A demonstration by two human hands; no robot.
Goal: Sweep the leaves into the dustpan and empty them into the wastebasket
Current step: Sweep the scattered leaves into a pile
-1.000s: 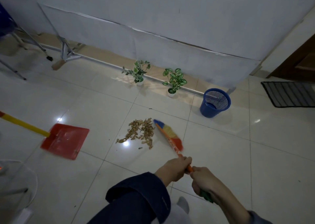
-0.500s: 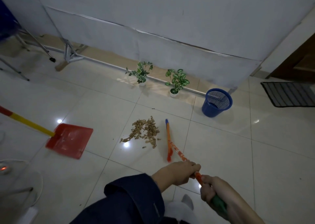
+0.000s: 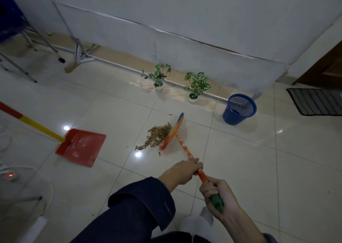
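Observation:
A pile of dry brown leaves [image 3: 157,135] lies on the tiled floor. A broom [image 3: 173,131] with a multicoloured head touches the pile's right edge. My left hand [image 3: 182,171] grips its orange handle higher up, and my right hand [image 3: 218,196] grips the green end of the handle. A red dustpan [image 3: 81,146] with a yellow and red handle rests on the floor to the left of the leaves. The blue mesh wastebasket [image 3: 239,109] stands upright to the right, near the wall.
Two small potted plants [image 3: 158,76] [image 3: 197,85] stand by the baseboard behind the leaves. Metal stand legs [image 3: 79,52] are at the back left. A dark doormat [image 3: 316,101] lies at the far right. A cable and a lit switch [image 3: 10,175] sit at the left edge.
The broom head swung out to the right of the pile, then came back left against the leaves, pushing them a little toward the dustpan. Both hands stayed on the handle.

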